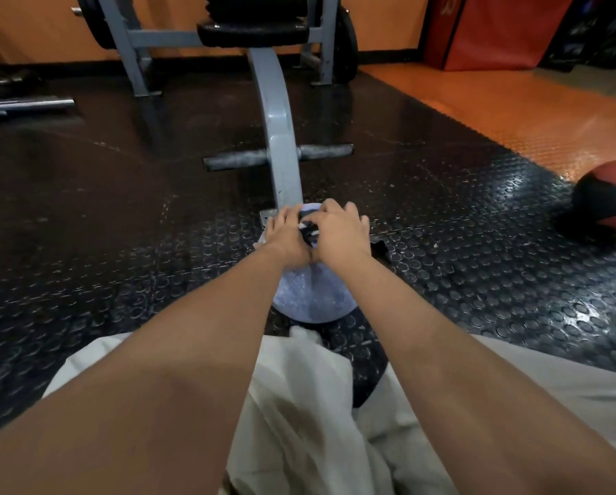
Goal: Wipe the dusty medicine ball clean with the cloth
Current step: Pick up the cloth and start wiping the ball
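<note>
A pale grey-blue, dusty medicine ball (311,298) sits on the black studded floor mat just in front of my knees. Both my hands lie on its far upper side. A dark cloth (308,232) with pale stripes is bunched between them. My right hand (342,232) curls over the cloth and holds it against the ball. My left hand (284,234) rests on the ball beside the cloth, fingers stretched forward. My forearms hide most of the ball's top.
The grey post of a weight bench (281,137) rises right behind the ball, with a foot bar (326,151) across it. A red and black ball (609,198) lies at the right. A barbell (24,103) lies far left. Orange flooring (513,112) borders the mat.
</note>
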`<state>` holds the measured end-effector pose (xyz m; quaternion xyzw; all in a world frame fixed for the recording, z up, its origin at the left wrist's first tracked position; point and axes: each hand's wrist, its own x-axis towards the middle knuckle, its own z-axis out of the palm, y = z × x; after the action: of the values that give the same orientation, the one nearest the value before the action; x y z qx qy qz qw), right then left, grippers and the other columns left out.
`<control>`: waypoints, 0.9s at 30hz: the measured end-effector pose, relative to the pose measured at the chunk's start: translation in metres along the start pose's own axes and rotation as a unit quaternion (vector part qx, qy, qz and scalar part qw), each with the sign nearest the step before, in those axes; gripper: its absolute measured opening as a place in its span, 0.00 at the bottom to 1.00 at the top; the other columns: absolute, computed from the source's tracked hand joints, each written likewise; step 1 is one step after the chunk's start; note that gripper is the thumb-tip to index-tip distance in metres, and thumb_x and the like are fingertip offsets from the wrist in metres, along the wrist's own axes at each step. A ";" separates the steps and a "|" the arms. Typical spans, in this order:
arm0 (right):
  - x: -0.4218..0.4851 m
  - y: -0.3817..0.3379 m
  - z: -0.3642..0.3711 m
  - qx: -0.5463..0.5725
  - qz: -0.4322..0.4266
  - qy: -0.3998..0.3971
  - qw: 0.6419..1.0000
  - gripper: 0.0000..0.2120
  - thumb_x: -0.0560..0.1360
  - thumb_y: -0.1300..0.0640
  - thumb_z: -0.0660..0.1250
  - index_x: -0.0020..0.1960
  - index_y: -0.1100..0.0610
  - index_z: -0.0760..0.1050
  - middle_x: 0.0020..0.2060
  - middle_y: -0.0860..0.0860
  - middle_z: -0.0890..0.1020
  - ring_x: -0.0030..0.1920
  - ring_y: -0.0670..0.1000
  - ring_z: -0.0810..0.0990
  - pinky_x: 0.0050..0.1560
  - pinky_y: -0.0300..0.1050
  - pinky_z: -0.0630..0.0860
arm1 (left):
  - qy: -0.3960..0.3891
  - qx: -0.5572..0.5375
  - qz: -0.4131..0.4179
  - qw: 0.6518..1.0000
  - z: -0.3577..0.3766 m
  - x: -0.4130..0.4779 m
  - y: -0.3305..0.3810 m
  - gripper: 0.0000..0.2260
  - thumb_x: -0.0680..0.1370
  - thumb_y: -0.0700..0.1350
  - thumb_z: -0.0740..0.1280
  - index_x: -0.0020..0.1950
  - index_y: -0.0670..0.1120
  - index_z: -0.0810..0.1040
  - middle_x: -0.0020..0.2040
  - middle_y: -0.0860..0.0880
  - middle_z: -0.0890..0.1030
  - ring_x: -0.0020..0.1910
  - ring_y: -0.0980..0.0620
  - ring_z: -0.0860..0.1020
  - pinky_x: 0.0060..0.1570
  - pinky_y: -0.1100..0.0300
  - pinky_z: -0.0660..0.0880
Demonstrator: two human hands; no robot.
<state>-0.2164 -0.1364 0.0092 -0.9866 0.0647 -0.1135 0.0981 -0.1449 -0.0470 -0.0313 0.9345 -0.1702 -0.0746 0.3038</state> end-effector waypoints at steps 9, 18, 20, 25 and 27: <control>0.000 -0.009 0.000 -0.012 -0.038 -0.019 0.999 0.21 0.76 0.62 0.64 0.67 0.48 0.72 0.64 0.49 0.71 0.63 0.56 0.67 0.62 0.50 0.64 | 0.031 -0.015 -0.014 0.999 0.004 -0.008 -0.021 0.48 0.70 0.52 0.75 0.80 0.47 0.48 0.80 0.47 0.48 0.79 0.46 0.46 0.76 0.45 0.49; -0.030 0.018 -0.001 0.031 -0.030 -0.002 0.999 0.21 0.75 0.61 0.65 0.66 0.49 0.73 0.62 0.49 0.72 0.60 0.56 0.68 0.60 0.50 0.65 | 0.027 0.035 0.066 0.997 0.020 -0.036 -0.006 0.51 0.66 0.57 0.77 0.79 0.50 0.49 0.79 0.49 0.48 0.78 0.44 0.45 0.74 0.41 0.51; -0.027 0.031 -0.001 0.081 -0.035 -0.001 0.996 0.21 0.73 0.65 0.64 0.64 0.51 0.76 0.60 0.51 0.74 0.58 0.58 0.70 0.59 0.51 0.69 | 0.022 0.036 0.084 0.996 0.020 -0.036 -0.003 0.53 0.63 0.61 0.78 0.79 0.52 0.49 0.79 0.50 0.48 0.78 0.46 0.45 0.74 0.40 0.51; -0.013 0.037 -0.002 0.145 0.040 0.023 0.988 0.20 0.75 0.67 0.59 0.64 0.54 0.76 0.59 0.54 0.74 0.58 0.60 0.70 0.59 0.56 0.70 | 0.006 0.060 0.088 0.994 0.016 -0.029 0.011 0.55 0.63 0.64 0.77 0.79 0.50 0.48 0.79 0.48 0.50 0.78 0.45 0.46 0.76 0.45 0.49; -0.012 0.038 0.000 0.121 0.045 0.021 0.991 0.21 0.76 0.66 0.59 0.66 0.52 0.74 0.62 0.51 0.72 0.59 0.58 0.68 0.60 0.54 0.68 | 0.001 0.064 0.081 0.995 0.015 -0.026 0.016 0.55 0.64 0.63 0.77 0.79 0.50 0.48 0.79 0.48 0.50 0.78 0.45 0.46 0.76 0.46 0.49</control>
<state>-0.2315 -0.1716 -0.0013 -0.9609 0.0973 -0.1371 0.2202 -0.1773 -0.0575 -0.0325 0.9352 -0.2492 -0.0375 0.2489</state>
